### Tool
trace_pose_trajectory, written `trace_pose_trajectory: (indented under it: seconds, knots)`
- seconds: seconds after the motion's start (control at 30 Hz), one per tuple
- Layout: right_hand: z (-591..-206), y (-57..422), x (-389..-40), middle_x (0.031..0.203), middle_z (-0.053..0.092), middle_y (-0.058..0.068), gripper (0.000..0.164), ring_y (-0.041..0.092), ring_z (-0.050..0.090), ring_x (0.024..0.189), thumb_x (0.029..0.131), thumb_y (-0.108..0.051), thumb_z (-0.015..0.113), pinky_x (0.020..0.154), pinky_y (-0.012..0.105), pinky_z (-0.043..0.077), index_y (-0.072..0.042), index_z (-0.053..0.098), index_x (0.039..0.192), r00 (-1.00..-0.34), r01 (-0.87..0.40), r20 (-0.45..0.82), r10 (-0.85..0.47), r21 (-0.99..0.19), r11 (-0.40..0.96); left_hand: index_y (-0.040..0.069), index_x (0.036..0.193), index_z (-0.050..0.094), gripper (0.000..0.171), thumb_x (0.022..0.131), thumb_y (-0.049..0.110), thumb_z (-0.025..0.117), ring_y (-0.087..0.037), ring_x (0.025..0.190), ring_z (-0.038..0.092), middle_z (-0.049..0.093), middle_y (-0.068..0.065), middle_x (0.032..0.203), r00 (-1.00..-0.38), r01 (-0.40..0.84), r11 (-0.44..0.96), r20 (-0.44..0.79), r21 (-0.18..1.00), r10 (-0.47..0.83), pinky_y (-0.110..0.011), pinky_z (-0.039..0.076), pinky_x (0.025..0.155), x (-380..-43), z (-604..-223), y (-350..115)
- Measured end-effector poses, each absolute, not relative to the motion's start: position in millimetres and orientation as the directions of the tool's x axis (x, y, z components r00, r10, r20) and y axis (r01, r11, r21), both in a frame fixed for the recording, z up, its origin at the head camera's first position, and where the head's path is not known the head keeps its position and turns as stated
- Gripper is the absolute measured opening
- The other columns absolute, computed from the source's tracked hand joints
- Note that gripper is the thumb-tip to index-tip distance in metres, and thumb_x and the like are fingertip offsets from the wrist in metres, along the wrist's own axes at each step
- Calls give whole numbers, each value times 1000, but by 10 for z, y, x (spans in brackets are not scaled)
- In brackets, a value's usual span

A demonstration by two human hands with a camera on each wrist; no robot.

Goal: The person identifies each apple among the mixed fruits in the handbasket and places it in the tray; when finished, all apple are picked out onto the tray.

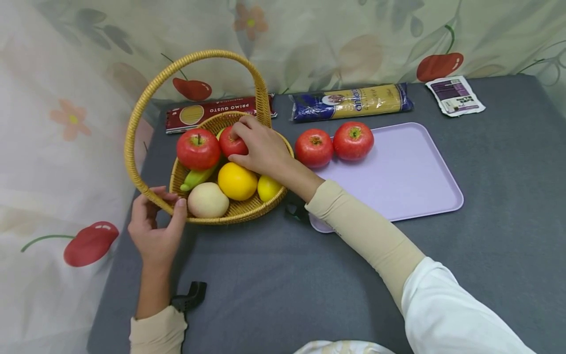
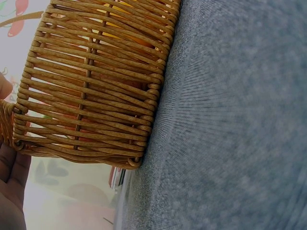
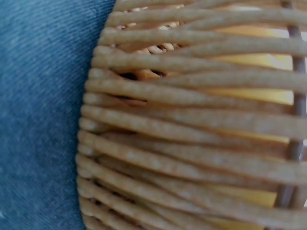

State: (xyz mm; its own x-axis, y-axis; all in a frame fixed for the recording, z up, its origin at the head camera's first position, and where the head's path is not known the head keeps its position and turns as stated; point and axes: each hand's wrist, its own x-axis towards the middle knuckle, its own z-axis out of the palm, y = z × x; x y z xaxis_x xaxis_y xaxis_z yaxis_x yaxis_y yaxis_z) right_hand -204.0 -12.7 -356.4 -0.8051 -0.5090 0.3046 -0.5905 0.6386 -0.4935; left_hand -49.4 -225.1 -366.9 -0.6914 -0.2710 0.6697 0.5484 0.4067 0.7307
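Observation:
A wicker basket [image 1: 239, 216] with a tall arched handle [image 1: 132, 132] stands at the left of the table. My left hand [image 1: 155, 231] pinches the foot of that handle between thumb and fingers; the left wrist view shows only part of it beside the woven wall. Inside the basket, the fingers of my right hand [image 1: 265, 147] are curled over a red apple [image 1: 232, 142], partly hiding it. Around it lie another red apple [image 1: 198, 149], a green-yellow banana [image 1: 199, 178], a pale peach [image 1: 208, 200], an orange [image 1: 237, 181] and a lemon [image 1: 268, 188]. The right wrist view shows mostly wicker.
Two red apples [image 1: 314, 147] sit at the left end of a lilac tray [image 1: 411, 172]. Behind are a dark red pasta packet [image 1: 221, 110], a blue-and-gold pasta bag [image 1: 353, 102] and a small white-purple sachet [image 1: 455, 96]. A patterned curtain [image 1: 300, 44] borders the grey table.

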Motion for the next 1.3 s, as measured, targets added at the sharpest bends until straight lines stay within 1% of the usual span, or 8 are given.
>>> trace_pose_trajectory:
  seconds: [0.17,0.43,0.6,0.7,0.83,1.03,1.3]
  knots:
    - [-3559,-114,-2026,130,52,9,39,24,59,103,88,-38,76,89,37,50,-13,63,115,-795,-605,330,-508,-483,633,-22,108,58,37,78,-6,73,-20,86,66,61,-34,93,-687,556,398,673,730,-275,-25,53,85,-503,-3684,-2260]
    - [-3513,-112,-2024,131,51,6,39,23,58,104,87,-39,77,89,36,50,-16,64,115,-806,-589,309,-504,-499,636,-21,107,59,37,77,-6,74,-21,85,66,61,-33,92,-673,572,378,680,727,-290,-25,53,84,-516,-3696,-2269]
    - [-3478,-73,-2012,134,52,5,39,23,58,109,86,-39,78,91,38,49,-16,64,114,-814,-578,314,-489,-530,621,-21,106,59,37,76,-6,74,-21,85,67,62,-32,91,-674,573,372,678,730,-293,-25,53,84,-513,-3701,-2268]
    - [-3462,-25,-1989,134,53,5,38,23,57,113,85,-38,79,93,38,49,-16,64,113,-815,-577,341,-468,-547,606,-22,107,59,37,77,-7,74,-21,85,67,62,-32,91,-678,572,373,677,731,-286,-26,54,85,-513,-3700,-2261]
    - [-3433,29,-1954,132,53,4,39,23,56,114,84,-38,80,94,38,49,-16,64,111,-803,-594,382,-457,-566,572,-22,107,58,37,77,-7,73,-21,85,67,61,-33,91,-679,568,382,677,729,-284,-26,54,85,-510,-3690,-2259]
    - [-3415,103,-1882,137,52,6,39,24,55,120,85,-39,80,93,40,50,-15,66,112,-789,-613,405,-462,-573,544,-22,108,57,37,77,-7,73,-21,86,67,61,-34,92,-687,555,396,672,731,-277,-25,53,85,-498,-3675,-2258]
    - [-3424,223,-1780,136,53,5,38,21,56,119,83,-39,82,94,35,49,-16,67,109,-778,-627,450,-439,-603,493,-22,107,58,37,77,-8,73,-21,85,67,61,-33,91,-679,565,386,677,729,-284,-25,53,84,-507,-3682,-2253]
